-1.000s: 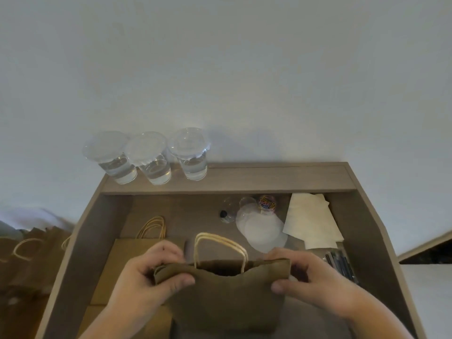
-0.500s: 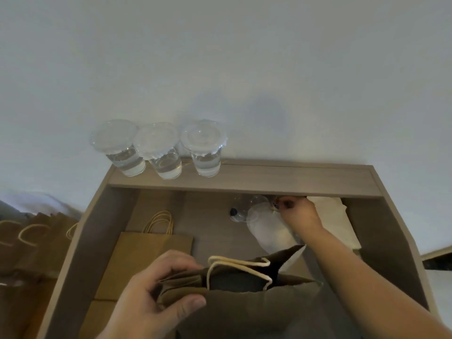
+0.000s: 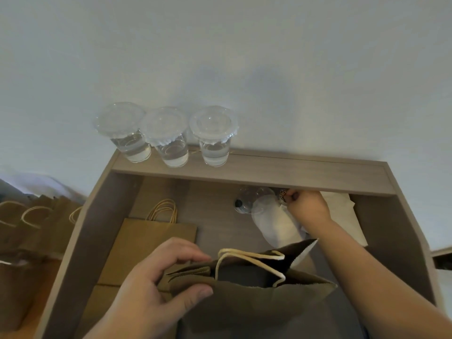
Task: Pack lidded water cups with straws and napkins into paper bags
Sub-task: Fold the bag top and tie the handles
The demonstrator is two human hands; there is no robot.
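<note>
Near the desk's [image 3: 212, 216] front, the left hand [image 3: 156, 289] pinches the brown paper bag [image 3: 244, 302] upright, mouth open upward and stretched left-right, cream handles drooping. Farther back, the right hand [image 3: 307, 204] curls by a patterned object [image 3: 283, 195]; grip unclear.

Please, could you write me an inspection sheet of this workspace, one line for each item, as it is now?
Surface: wooden desk with a raised back ledge.
Job's things: three lidded water cups in a row on the ledge; open paper bag; flat paper bags; napkins, partly hidden.
Clutter: clear lids; clear container, contents unclear.
Grippers: left hand grips the open bag's rim; right hand pinches a small patterned item under the ledge.
Cables: nothing seen.
Surroundings: plain wall; brown bags standing left of the desk.
</note>
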